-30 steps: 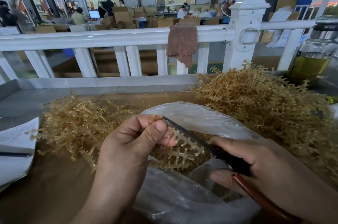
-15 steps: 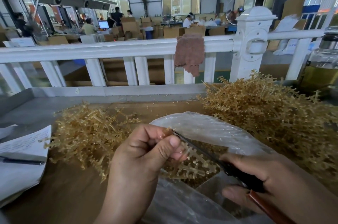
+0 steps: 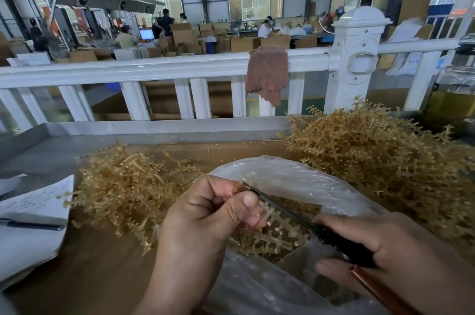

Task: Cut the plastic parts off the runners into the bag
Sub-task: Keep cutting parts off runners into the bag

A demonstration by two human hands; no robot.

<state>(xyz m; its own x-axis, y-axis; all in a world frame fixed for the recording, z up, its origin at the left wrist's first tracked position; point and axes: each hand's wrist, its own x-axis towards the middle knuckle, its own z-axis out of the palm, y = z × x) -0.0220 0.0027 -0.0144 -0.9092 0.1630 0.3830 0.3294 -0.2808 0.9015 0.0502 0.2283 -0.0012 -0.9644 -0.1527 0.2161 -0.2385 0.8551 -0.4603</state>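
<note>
Runner of comb-shaped amber plastic [image 3: 276, 233] is pinched by left hand [image 3: 205, 222] over clear plastic bag [image 3: 282, 173]; right hand [image 3: 385, 250] fingers [image 3: 344, 224] curl round black-bladed scissors [image 3: 290, 212]. Judgement: snip close to each part, low over bag mouth, so pieces drop inside. Brown worktop [image 3: 102, 263] carries amber runner heaps [image 3: 385, 160]; white railing [image 3: 154, 68], factory hall with cartons behind.

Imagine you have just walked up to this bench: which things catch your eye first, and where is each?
Front and centre, the left hand pinches a tan runner over the open clear bag, while the right hand holds a dark cutting tool against it. Tangled tan heaps flank the bag, the bigger pile on the right and a smaller pile on the left. Behind, a brown cloth hangs over the white railing.
</note>
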